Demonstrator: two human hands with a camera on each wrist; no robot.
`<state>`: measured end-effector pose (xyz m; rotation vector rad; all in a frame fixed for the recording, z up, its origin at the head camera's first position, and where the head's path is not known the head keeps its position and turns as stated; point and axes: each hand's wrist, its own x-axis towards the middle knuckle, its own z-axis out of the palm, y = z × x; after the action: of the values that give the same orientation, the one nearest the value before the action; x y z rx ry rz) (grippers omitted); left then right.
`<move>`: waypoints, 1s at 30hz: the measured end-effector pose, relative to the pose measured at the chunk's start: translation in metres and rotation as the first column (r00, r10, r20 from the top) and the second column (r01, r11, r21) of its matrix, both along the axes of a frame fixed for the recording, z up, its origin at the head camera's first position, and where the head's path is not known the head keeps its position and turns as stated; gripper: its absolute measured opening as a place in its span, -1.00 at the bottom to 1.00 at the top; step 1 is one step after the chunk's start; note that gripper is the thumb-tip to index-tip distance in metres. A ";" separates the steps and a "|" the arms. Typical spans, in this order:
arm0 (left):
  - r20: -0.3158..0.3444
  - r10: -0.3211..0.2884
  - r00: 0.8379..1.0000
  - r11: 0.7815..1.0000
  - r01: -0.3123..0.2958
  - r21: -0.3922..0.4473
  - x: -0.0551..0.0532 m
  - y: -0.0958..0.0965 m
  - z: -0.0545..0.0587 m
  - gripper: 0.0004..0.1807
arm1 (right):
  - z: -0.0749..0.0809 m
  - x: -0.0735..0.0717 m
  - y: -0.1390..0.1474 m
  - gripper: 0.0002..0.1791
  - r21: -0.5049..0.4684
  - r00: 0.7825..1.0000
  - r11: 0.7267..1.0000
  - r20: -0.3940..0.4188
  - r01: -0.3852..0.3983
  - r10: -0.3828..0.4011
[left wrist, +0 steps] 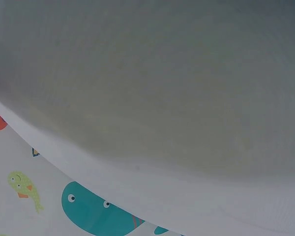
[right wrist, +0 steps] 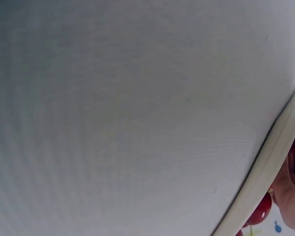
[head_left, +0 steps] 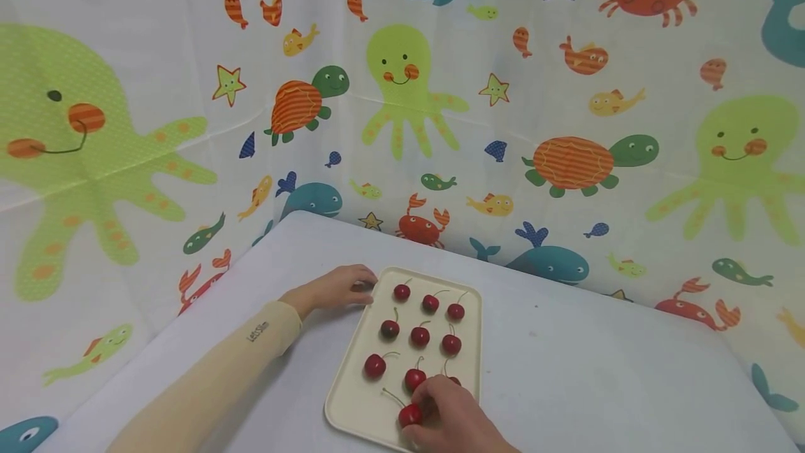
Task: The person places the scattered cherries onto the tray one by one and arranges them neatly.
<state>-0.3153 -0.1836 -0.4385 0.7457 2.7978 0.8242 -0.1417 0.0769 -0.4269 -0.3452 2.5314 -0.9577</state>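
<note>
A cream rectangular tray (head_left: 352,397) carries rows of dark red cherries (head_left: 420,335), stems attached. My right hand (head_left: 455,414) pinches one cherry (head_left: 410,415) between thumb and fingers at the tray's near end, its stem pointing up and left. That hand partly covers another cherry (head_left: 453,382) in the row behind. At the far left side of the tray, my left hand (head_left: 336,288) rests with fingertips and thumb right at the rim, fingers loosely bent. In the right wrist view, the right hand (right wrist: 294,196) shows beyond the tray's edge (right wrist: 265,177), beside a cherry (right wrist: 260,210).
A white-covered table (head_left: 597,383) lies under the tray and reaches to both sides. Behind and to the left hangs a white cloth (head_left: 428,138) printed with sea animals. The left wrist view shows mostly pale tabletop (left wrist: 162,182) and a strip of that cloth.
</note>
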 end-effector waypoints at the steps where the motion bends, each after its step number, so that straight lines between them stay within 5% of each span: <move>1: -0.001 -0.001 1.000 1.000 0.001 0.001 0.000 0.000 0.000 -0.57 | 0.000 0.000 0.000 -0.61 0.000 1.000 1.000 -0.001 0.000 0.000; 30: 0.001 -0.002 1.000 1.000 0.002 0.004 0.000 0.001 0.002 -0.55 | -0.001 -0.002 0.004 -0.62 -0.010 1.000 1.000 -0.021 -0.016 0.016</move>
<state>-0.3150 -0.1829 -0.4364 0.7492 2.7949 0.8302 -0.1436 0.0808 -0.4276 -0.3795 2.5397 -0.9659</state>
